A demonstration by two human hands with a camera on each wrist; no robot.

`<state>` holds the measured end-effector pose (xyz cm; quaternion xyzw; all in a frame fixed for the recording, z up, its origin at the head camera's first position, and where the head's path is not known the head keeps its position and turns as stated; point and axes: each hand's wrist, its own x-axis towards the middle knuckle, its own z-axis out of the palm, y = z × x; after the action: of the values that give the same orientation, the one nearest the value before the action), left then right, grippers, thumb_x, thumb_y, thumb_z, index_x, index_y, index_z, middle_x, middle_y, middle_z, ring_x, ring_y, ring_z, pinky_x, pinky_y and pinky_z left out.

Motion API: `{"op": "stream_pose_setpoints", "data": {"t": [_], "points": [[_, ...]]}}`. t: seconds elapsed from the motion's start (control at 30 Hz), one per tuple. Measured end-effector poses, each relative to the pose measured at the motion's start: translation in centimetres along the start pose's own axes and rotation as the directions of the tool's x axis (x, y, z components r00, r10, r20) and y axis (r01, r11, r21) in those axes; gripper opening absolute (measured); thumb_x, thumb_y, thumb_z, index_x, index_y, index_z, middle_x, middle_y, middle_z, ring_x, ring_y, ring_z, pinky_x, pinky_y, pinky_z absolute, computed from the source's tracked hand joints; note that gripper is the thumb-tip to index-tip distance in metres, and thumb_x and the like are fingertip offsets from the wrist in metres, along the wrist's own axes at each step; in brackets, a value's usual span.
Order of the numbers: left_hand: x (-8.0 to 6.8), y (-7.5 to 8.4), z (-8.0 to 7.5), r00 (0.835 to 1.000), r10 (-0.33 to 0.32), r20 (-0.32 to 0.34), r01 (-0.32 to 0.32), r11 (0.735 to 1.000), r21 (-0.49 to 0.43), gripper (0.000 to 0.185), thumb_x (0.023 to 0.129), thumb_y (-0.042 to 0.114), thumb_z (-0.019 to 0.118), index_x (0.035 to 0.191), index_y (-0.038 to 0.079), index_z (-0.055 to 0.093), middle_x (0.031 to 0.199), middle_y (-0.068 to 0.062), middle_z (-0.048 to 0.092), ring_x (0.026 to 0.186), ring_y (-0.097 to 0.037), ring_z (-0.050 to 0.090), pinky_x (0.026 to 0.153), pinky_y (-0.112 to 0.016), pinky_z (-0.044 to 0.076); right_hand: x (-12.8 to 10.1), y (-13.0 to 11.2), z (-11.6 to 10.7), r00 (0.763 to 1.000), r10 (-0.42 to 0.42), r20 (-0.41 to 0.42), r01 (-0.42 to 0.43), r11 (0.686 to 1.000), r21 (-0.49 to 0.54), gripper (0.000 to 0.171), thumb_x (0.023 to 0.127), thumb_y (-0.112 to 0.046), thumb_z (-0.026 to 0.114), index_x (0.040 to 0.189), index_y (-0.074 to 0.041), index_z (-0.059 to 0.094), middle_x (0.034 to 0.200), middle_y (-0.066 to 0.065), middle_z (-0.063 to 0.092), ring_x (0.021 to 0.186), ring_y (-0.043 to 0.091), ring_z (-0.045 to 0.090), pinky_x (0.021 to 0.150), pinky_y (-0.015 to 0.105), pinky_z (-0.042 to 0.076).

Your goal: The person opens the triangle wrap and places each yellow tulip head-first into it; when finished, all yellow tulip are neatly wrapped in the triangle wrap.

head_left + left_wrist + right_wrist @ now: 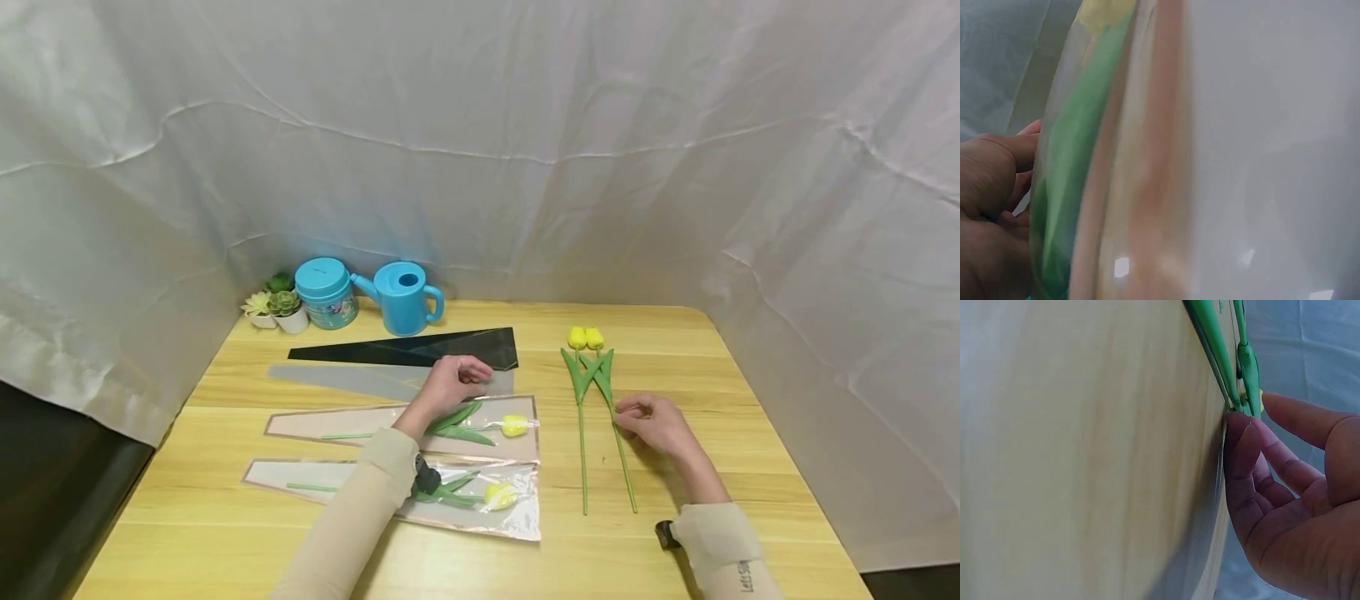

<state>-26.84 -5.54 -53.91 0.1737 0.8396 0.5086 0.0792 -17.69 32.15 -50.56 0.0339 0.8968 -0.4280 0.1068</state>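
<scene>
My left hand (pixel 450 385) hangs over a grey flower sleeve (pixel 341 379), fingers bent loosely with nothing held. In the left wrist view, a clear-wrapped tulip's green leaf (pixel 1079 156) is beside that hand (pixel 991 206). On the right lie two yellow tulips (pixel 581 375) with green stems, heads together and leaves crossing. My right hand (pixel 656 425) is beside the stem of the right tulip (pixel 624 458), fingertips right at it. Seen from the right wrist, the thumb stands apart from the bent fingers (pixel 1244 450), close to the leaf base.
Pink-edged sleeves, one pinkish (pixel 517 450) and one white (pixel 517 521), each hold a yellow tulip. A black sleeve (pixel 450 346) lies behind the grey one. A blue watering can (pixel 405 304), a blue-lidded jar (pixel 326 292) and small potted plants (pixel 288 312) stand at the back left.
</scene>
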Motion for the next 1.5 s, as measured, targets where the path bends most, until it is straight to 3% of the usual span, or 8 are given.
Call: {"op": "stream_pose_setpoints", "data": {"t": [0.37, 0.6, 0.8, 1.17, 1.5], "points": [[-0.1, -0.6, 0.1, 0.999, 0.002, 0.051, -0.001, 1.0, -0.025, 0.033, 0.087, 0.008, 0.083, 0.119, 0.013, 0.077, 0.118, -0.002, 0.078, 0.115, -0.022, 0.07, 0.1, -0.042, 0.054, 0.8, -0.3, 0.3, 0.999, 0.041, 0.009, -0.041, 0.999, 0.019, 0.034, 0.098, -0.015, 0.071, 0.125, 0.006, 0.067, 0.101, 0.016, 0.075, 0.081, 0.018, 0.07, 0.07, 0.03, 0.059], [0.0, -0.7, 0.3, 0.998, -0.011, 0.057, 0.01, 0.999, 0.03, 0.037, 0.086, 0.013, 0.085, 0.122, 0.016, 0.077, 0.122, 0.001, 0.077, 0.123, -0.022, 0.066, 0.105, -0.043, 0.052, 1.2, -0.2, 0.3, 0.999, 0.035, -0.007, -0.035, 0.999, -0.03, 0.037, 0.094, -0.017, 0.075, 0.122, 0.006, 0.068, 0.099, 0.013, 0.075, 0.084, 0.019, 0.068, 0.073, 0.031, 0.057], [0.0, -0.8, 0.5, 1.0, -0.025, 0.018, 0.024, 0.999, 0.046, 0.03, 0.087, 0.014, 0.085, 0.116, 0.016, 0.08, 0.115, 0.002, 0.079, 0.119, -0.021, 0.068, 0.102, -0.043, 0.054, 1.3, -0.3, 0.5, 0.998, 0.062, 0.006, -0.062, 0.997, 0.049, 0.036, 0.092, -0.011, 0.076, 0.12, 0.01, 0.065, 0.092, 0.013, 0.075, 0.075, 0.017, 0.068, 0.066, 0.032, 0.059], [0.0, -0.6, 0.5, 1.0, -0.025, -0.018, 0.026, 0.999, 0.043, 0.013, 0.09, 0.011, 0.082, 0.102, 0.015, 0.083, 0.095, 0.002, 0.081, 0.094, -0.013, 0.074, 0.087, -0.034, 0.058, 1.7, -0.1, 0.5, 0.997, 0.078, 0.02, -0.079, 0.995, 0.064, 0.033, 0.094, -0.008, 0.074, 0.119, 0.01, 0.065, 0.091, 0.011, 0.076, 0.074, 0.017, 0.068, 0.066, 0.032, 0.059], [0.1, -1.0, 0.5, 1.0, -0.008, 0.018, 0.007, 0.999, 0.041, 0.034, 0.087, 0.018, 0.085, 0.12, 0.019, 0.079, 0.118, 0.004, 0.078, 0.123, -0.02, 0.067, 0.101, -0.04, 0.055, 1.8, 0.1, 0.5, 0.997, 0.077, 0.024, -0.079, 0.994, 0.078, 0.032, 0.093, -0.009, 0.075, 0.118, 0.009, 0.065, 0.09, 0.012, 0.075, 0.074, 0.018, 0.068, 0.066, 0.032, 0.059]]}}
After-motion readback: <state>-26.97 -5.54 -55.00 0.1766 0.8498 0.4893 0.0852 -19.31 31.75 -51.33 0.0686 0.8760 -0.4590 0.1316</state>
